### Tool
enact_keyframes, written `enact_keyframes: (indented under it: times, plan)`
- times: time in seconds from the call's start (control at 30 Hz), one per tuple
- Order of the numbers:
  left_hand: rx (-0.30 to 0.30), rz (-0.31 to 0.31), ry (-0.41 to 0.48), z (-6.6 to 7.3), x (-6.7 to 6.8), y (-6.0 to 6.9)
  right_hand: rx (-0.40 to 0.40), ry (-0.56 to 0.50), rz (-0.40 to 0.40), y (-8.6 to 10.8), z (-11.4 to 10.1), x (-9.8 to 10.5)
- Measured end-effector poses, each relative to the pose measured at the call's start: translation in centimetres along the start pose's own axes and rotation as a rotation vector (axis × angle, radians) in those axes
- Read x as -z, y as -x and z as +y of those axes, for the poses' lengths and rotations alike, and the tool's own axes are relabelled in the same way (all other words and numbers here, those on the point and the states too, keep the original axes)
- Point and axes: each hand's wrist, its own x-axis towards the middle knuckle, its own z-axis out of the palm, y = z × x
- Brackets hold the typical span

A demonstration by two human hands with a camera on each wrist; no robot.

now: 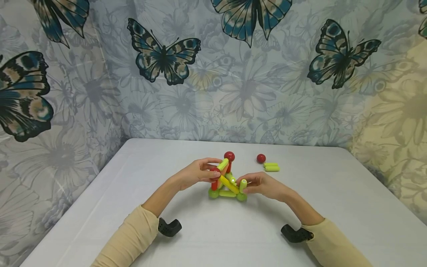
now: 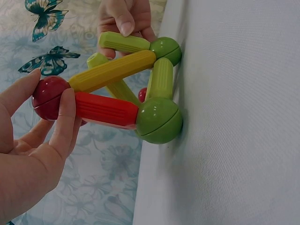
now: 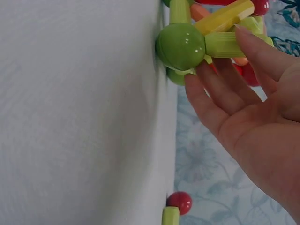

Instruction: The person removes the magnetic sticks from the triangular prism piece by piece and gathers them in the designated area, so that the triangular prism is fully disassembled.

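Observation:
A frame of magnetic-looking rods and balls stands on the white table, between both hands. My left hand (image 1: 193, 173) pinches a red ball (image 2: 49, 97) at its upper left corner. From that ball a red rod (image 2: 105, 110) runs down to a green ball (image 2: 159, 121), and a yellow rod (image 2: 115, 71) slants to another green ball (image 3: 180, 46). My right hand (image 1: 267, 186) holds a short light-green rod (image 3: 222, 45) upright on this second green ball, thumb on one side and fingers on the other. Another red ball (image 1: 229, 156) tops the back of the frame.
Behind and right of the frame lie a loose red ball (image 1: 261, 158) and two light-green rods (image 1: 271, 168). Black wrist mounts (image 1: 170, 227) stick out from both sleeves above the table (image 1: 213, 237). A butterfly-print cloth (image 1: 247, 92) hangs behind.

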Motion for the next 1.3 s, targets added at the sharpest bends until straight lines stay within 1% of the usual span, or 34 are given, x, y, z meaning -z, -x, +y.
enact_keyframes:
  times: [0.17,0.4,0.53,0.63,0.73,0.87,0.97,1.23,1.3]
  plan:
    - [0.010,0.010,-0.014,0.16,-0.08,0.07,0.021,0.009,-0.003,-0.10,0.14,-0.03]
    - [-0.002,-0.003,-0.010,0.16,-0.01,0.01,0.049,0.028,0.002,-0.13,0.24,0.00]
    - [-0.001,-0.001,-0.008,0.17,-0.01,0.04,0.084,0.074,0.028,-0.22,0.33,0.09]
    - [0.003,0.000,-0.002,0.15,-0.03,0.02,0.098,0.080,0.053,-0.26,0.38,0.08]
    - [0.006,-0.001,-0.001,0.13,-0.03,0.01,0.099,0.066,0.074,-0.22,0.36,0.04]
    - [0.006,-0.005,-0.003,0.14,-0.04,0.06,0.104,0.096,0.123,-0.18,0.36,0.03]
    - [0.008,-0.004,-0.001,0.18,-0.06,0.06,0.093,0.112,0.154,-0.17,0.41,0.11]
    - [-0.002,0.021,0.000,-0.01,0.11,-0.08,0.068,0.102,0.173,-0.10,0.51,0.60]
    - [-0.006,0.031,-0.003,-0.02,0.15,-0.06,0.051,0.098,0.187,-0.07,0.56,0.74]
